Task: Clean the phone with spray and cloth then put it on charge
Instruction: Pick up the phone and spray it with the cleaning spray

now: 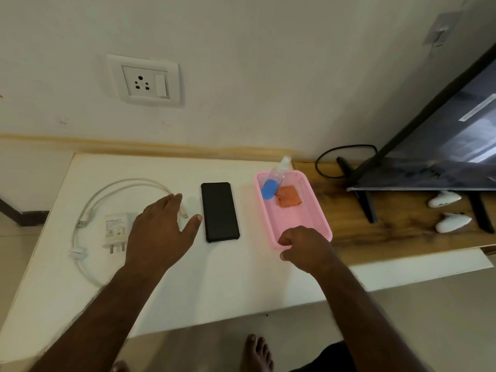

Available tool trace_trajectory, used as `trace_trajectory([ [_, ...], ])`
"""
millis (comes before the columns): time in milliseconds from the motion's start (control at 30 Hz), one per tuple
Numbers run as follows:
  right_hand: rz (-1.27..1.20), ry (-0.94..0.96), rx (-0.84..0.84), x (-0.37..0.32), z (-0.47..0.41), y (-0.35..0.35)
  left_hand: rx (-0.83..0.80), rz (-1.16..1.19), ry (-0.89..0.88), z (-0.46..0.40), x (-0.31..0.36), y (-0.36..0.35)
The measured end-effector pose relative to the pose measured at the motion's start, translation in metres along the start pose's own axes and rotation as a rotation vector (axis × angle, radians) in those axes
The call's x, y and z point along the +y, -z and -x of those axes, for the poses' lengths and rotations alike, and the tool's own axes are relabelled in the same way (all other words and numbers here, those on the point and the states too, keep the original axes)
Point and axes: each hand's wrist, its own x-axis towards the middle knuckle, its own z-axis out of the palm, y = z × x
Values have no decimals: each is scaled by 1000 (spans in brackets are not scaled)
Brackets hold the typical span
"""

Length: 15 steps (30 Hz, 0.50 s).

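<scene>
Mid-frame on the table: phone — charger and cable to its left, basket to its right. In the basket's upper end — spray bottle, cloth beside. Upper left on the wall, socket.

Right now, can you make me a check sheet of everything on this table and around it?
Surface: white table, joined on the right by a wooden shelf.
Job's things: black phone lying flat, screen dark; spray bottle and orange cloth inside the pink basket; white charger unplugged.
Clutter: two white controllers on the shelf.
Hands: left hand open, over the charger; right hand at the basket's near rim, fingers curled.
Cables: white cable looped by the charger; black cable behind the TV.
Surroundings: wall socket, nothing plugged in; bare feet below.
</scene>
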Motion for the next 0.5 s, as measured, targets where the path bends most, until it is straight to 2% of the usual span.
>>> trace_trajectory([
  [100,-4,-23,-25,1,10,0,7,13,11,2,-3,4],
  [167,-46,-29,17,-3,17,6,16,19,12,3,-4,6],
  [300,-190,127,414,-39,34,16,31,35,27,3,-8,9],
  [333,-235,181,468,-53,35,14,27,35,32,3,-9,9],
  [400,-259,246,451,-82,30,1,22,33,38,3,-8,8],
  [500,-118,232,370,-116,0,-30,24,16,30,3,-8,5],
])
